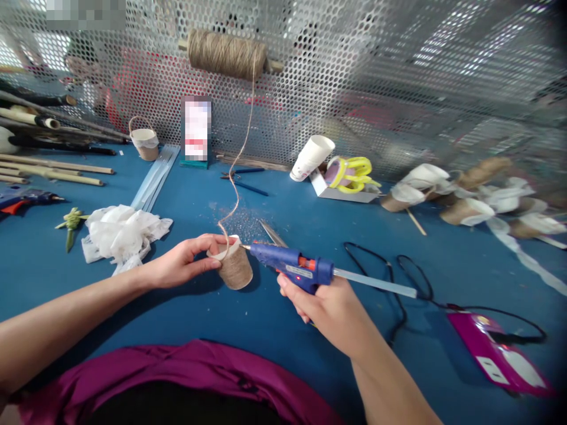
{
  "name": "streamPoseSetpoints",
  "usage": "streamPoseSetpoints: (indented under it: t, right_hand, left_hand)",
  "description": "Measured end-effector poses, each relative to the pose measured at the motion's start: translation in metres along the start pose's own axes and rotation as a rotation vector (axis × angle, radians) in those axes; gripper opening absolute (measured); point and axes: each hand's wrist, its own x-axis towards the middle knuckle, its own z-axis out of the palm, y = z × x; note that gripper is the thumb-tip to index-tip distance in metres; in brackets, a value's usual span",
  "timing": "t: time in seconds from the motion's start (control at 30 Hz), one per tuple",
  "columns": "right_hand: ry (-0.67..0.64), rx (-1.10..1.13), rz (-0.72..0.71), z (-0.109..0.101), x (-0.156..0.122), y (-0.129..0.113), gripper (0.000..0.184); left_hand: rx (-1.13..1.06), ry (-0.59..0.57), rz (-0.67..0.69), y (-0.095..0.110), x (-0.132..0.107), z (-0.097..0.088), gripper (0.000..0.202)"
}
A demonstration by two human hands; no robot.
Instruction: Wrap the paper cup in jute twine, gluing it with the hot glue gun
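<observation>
Left hand (186,262): fingers curled round the twine-wrapped cup (234,268), thumb on the near side and fingertips at the rim. The cup is tilted and lifted just off the blue table (266,348), at the centre of view.

Right hand (330,310): closed round the grip of the blue glue gun (295,268). I cannot tell whether a finger is on the trigger. The nozzle comes in from 3 o'clock and is touching, or all but touching, the cup's rim.

A twine strand (241,153) runs from the rim toward 12 o'clock, up to the spool (227,54) on the mesh wall.

Risks, as judged:
- The left fingertips sit just beside the nozzle, so hot glue or the tip could burn them.
- The strand hangs loose, so it may slip off the rim before any glue grabs it.
- The black cord (398,277) loops at 4 o'clock beside the purple device (500,354). A snag there could jerk the gun.
- The white fabric heap (121,233) at 9 o'clock is well apart, so it is no concern.
</observation>
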Motion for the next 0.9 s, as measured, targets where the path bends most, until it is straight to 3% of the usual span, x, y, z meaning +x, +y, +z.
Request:
streamPoseSetpoints:
  t: [0.5, 0.9]
  right_hand:
    - [-0.022, 0.021, 0.010, 0.001, -0.003, 0.000, 0.027]
    - [-0.053, -0.056, -0.117, 0.006, -0.008, -0.003, 0.022]
  left_hand:
    - [-0.004, -0.003, -0.006, 0.000, -0.001, 0.000, 0.010]
    - [-0.022, 0.011, -0.007, 0.001, 0.000, 0.001, 0.011]
